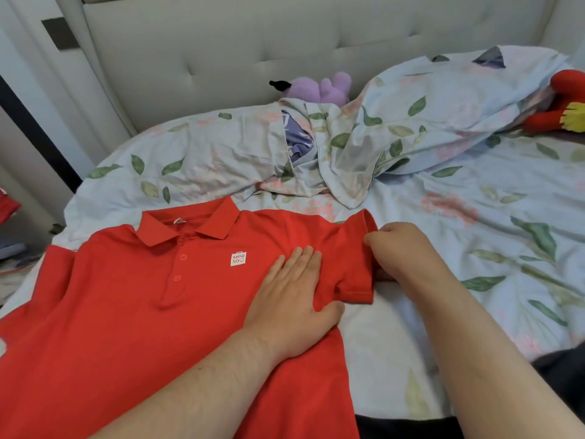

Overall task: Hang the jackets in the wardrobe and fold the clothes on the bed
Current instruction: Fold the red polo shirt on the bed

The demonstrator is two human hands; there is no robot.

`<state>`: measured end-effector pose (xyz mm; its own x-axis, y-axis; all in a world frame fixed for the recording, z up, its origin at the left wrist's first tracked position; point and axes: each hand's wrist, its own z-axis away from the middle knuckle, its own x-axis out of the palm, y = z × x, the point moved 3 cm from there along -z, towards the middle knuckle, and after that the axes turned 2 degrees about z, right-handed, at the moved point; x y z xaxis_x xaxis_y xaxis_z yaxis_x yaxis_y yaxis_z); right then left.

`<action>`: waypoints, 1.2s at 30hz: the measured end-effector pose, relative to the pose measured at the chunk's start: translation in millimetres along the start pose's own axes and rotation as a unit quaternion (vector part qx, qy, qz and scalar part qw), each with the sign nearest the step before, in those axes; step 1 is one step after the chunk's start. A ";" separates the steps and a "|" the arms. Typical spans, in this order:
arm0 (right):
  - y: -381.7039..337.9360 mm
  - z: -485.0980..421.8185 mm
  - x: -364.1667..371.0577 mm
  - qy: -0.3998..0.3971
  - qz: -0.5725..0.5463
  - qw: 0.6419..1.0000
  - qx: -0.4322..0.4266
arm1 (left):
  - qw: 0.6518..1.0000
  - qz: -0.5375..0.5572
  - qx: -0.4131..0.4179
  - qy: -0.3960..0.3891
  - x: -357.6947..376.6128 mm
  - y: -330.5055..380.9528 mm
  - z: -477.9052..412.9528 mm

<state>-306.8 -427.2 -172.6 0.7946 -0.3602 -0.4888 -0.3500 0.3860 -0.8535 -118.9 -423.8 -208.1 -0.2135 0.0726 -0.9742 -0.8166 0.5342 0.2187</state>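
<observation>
Head view. Red polo shirt (158, 312) lies face up and spread flat on the near left part of the bed (474, 217), collar (190, 226) toward the headboard (221, 52), buttons done up, small white logo patch (238, 259) on the chest. Left hand (294, 296) rests palm down on the shirt just beside the armhole, fingers straight and together, thumb out at the side seam; it pins the cloth and grips nothing. Right hand (399, 248) sits at the outer edge of the sleeve (357, 258), fingers curled, pinching the polo shirt by the sleeve hem; the fingertips are partly hidden behind the cloth. Handling, as a judgement: light, soft knit, no stiffness outside the collar and button strip, so it will sag and wrinkle if lifted by one point. It should grip the floral sheet a little and not slide freely. Best holds look like the sleeve hem and shoulder seam for folding the sleeve inward, one flat palm marking the fold line. Behind it: a crumpled floral cover (395, 122), a purple soft toy (323, 87) and a red soft toy (566, 103), all well apart from the shirt.
</observation>
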 end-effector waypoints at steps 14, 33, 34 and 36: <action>-4.1 -11.7 14.2 -0.019 -0.090 0.993 -0.073 | 0.993 -0.049 0.102 -0.028 -0.2 9.7 7.2; -36.0 23.7 25.2 -0.099 -0.229 0.955 -0.160 | 0.917 0.330 -0.201 -0.103 -31.2 -17.0 -47.7; -41.0 31.5 31.1 -0.154 -0.282 0.931 -0.175 | 0.830 0.510 -0.202 -0.100 -39.6 -13.5 -44.0; -46.5 43.4 44.7 -0.262 -0.347 0.885 -0.167 | 0.690 0.699 -0.183 -0.051 -63.0 -15.6 -48.2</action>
<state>-233.4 -424.4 -146.9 0.9660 0.0648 0.2504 0.2550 -0.0779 -0.9638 -118.6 -477.3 -147.5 -0.9056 0.3703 0.2068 0.0631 -0.3644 0.9291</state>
